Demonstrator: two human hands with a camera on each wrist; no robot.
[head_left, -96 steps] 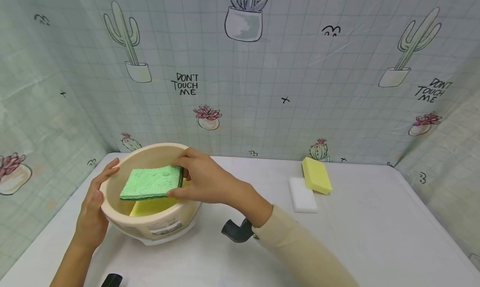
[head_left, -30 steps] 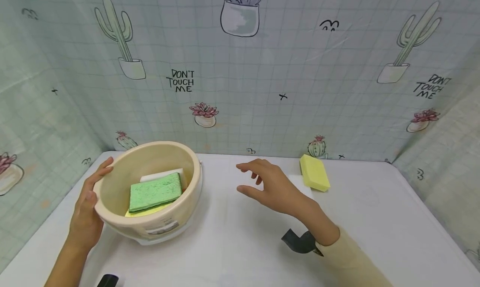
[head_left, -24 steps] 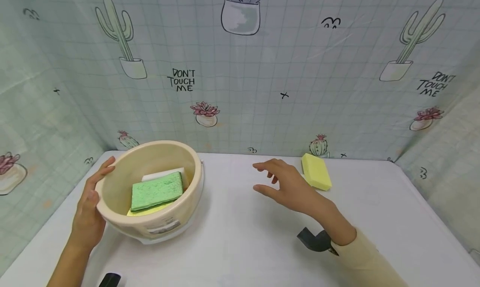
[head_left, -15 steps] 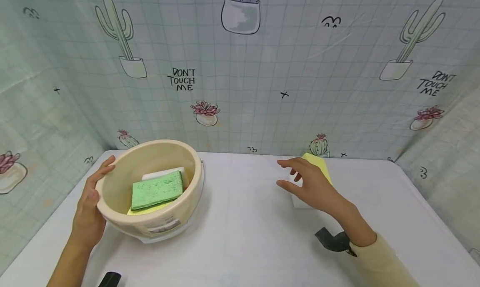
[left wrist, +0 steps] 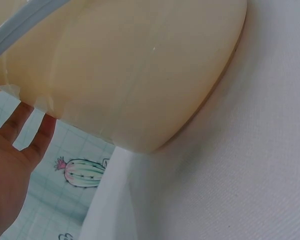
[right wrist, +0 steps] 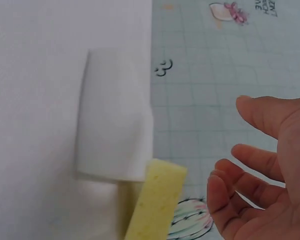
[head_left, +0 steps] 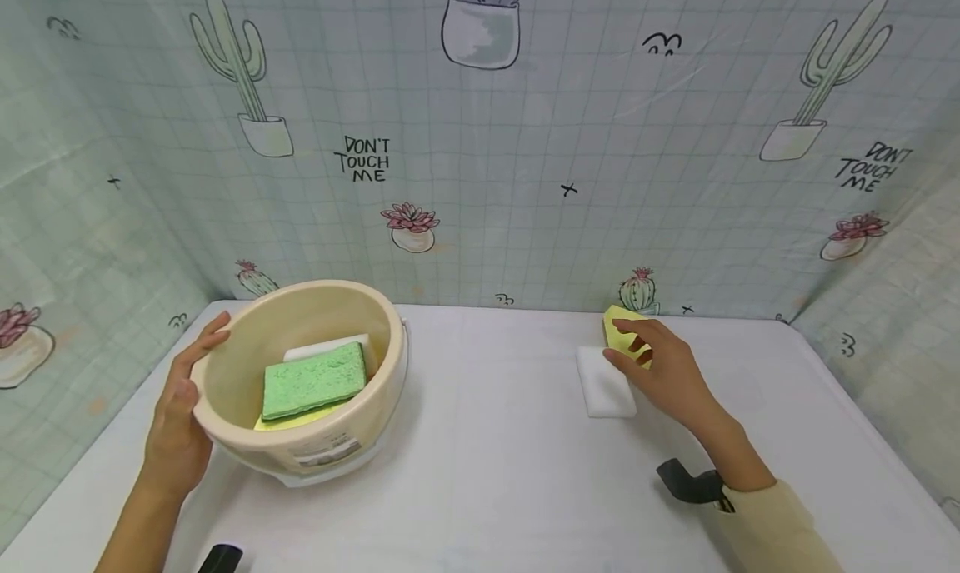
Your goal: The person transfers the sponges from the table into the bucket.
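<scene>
A cream bucket (head_left: 300, 298) stands at the left of the table, holding a green scrub sponge (head_left: 315, 381), with white and yellow pieces partly hidden beneath and behind it. My left hand (head_left: 176, 423) rests against the bucket's left side, its fingers reaching the rim; in the left wrist view, fairly straight fingers touch the wall. My right hand (head_left: 667, 373) is above a yellow sponge (head_left: 621, 333) at the back right, fingers loosely bent and thumb apart. A white sponge (head_left: 606, 390) lies beside the yellow one. In the right wrist view nothing is between the fingers.
A white cloth covers the table (head_left: 480, 473). Behind it hangs a curtain (head_left: 510, 156) printed with cacti, which also runs along both sides. Black straps or mounts show at each wrist.
The green sponge was let go into the bucket. My right hand has since moved right, away from the bucket, to the yellow sponge. My left hand stays at the bucket.
</scene>
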